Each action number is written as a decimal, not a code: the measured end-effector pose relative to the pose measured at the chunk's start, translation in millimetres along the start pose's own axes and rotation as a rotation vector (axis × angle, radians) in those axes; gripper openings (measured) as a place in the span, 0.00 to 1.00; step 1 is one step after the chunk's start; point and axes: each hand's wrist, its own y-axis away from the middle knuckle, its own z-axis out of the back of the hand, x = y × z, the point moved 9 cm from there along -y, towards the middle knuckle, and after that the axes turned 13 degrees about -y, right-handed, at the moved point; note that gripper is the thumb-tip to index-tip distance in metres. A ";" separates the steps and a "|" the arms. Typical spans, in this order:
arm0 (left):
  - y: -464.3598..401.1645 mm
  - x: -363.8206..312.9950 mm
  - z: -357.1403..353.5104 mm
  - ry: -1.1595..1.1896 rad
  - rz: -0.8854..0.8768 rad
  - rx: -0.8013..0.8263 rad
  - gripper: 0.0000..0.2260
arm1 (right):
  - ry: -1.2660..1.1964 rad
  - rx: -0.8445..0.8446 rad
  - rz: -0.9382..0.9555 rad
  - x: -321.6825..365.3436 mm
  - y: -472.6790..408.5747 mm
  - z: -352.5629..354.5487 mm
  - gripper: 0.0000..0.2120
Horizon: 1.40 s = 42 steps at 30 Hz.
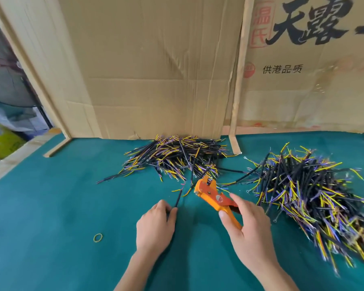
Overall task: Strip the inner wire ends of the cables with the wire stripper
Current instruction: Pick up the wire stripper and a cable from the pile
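Single black cable (178,198) pinched at its near end between thumb and fingers of left hand (156,225), over the middle of the green tabletop (51,206), a bit toward the near edge. Far end w/ loose yellow/pink inner wires angled up and away, toward the tool. Probably held that way so the ends can go straight into the stripper head.

Orange wire stripper (215,199) gripped by right hand (248,234), fingers wrapped shut round the handles, thumb along the near handle. Head pointing up-left, just beside the cable's wire ends, not yet on them. Can't tell if the head is open or shut.

Beyond: flat pile of cables (174,158) at the far edge, against the upright cardboard (147,70). Bigger, messier pile (315,198) toward the right edge, close to right hand. One likely supply, other finished, but which is which not clear; ends too small to read.

Yellow rubber band (98,237) lying loose left of left hand, well apart from both piles. More cardboard w/ printed characters behind right pile.
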 end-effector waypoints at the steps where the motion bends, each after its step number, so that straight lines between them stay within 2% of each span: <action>1: 5.5 -0.3 0.0 0.022 0.010 -0.014 0.11 | -0.131 -0.014 -0.035 1.0 1.4 0.9 0.23; 5: 15.5 -7.3 -3.0 0.036 -0.020 -0.027 0.11 | -0.684 -0.035 -0.227 -0.6 2.6 2.9 0.19; 10: 17.3 -11.6 -3.2 0.026 -0.055 -0.052 0.09 | -1.269 0.143 -0.597 -11.0 11.1 -29.0 0.14; 12: 21.0 -19.7 0.1 0.012 -0.098 -0.096 0.09 | -1.410 0.213 -0.717 -9.6 11.6 -39.1 0.18; 16: 25.0 -28.0 11.0 -0.018 -0.133 -0.177 0.10 | -1.459 0.328 -0.805 -7.2 -6.4 -57.6 0.17; 23: 29.8 -48.5 20.5 -0.128 -0.286 -0.206 0.11 | -1.524 0.541 -0.745 1.3 -22.9 -87.2 0.24; 26: 24.4 -55.0 18.3 -0.096 -0.294 -0.157 0.10 | -1.507 0.548 -0.665 -9.5 -34.2 -77.7 0.25; 30: 0.9 -85.1 15.0 0.239 -0.178 -0.066 0.05 | -1.491 0.506 -0.611 -23.3 -44.8 -61.8 0.22; 34: -26.2 -126.4 2.1 0.472 -0.096 0.038 0.08 | -1.423 0.475 -0.606 -34.5 -50.2 -50.6 0.23; 37: -30.6 -131.9 -11.9 0.676 -0.061 0.027 0.09 | -1.447 0.422 -0.605 -41.5 -55.3 -42.2 0.23; 39: -26.9 -131.1 -15.8 0.753 -0.051 -0.017 0.13 | -1.442 0.420 -0.603 -43.6 -57.3 -39.2 0.23; 42: -27.6 -123.2 -22.6 0.885 -0.020 -0.059 0.09 | -1.435 0.448 -0.602 -42.5 -57.6 -40.8 0.24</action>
